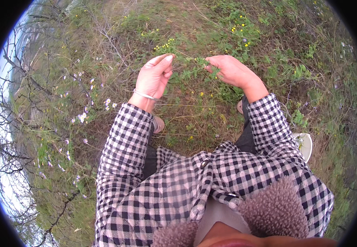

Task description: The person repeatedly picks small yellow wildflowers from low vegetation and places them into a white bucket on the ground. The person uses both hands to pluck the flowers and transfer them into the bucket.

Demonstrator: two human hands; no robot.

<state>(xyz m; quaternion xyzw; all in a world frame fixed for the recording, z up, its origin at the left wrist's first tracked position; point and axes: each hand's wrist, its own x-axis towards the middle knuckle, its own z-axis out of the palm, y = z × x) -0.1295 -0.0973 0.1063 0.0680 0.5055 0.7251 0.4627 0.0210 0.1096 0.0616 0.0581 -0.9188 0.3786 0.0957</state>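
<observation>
Ahead of my body, my left hand (155, 75) has its thumb pressed to the forefinger, pinching the far end of a thin plant stem (187, 56). Small yellow flower heads (165, 45) show just beyond these fingertips. The stem crosses the gap to my right hand (232, 71), whose bent fingers hold its leafy green part (203, 62). The right fingertips are partly hidden by leaves and by the hand itself. A metal bangle (145, 95) circles my left wrist.
Grass and low weeds cover the ground, with yellow flowers (241, 29) at the upper right. Pale daisy-like flowers (82, 117) and bare branches (36, 81) stand on the left. A white container (305, 146), partly hidden, sits by my right elbow. My shoes (158, 124) are below my hands.
</observation>
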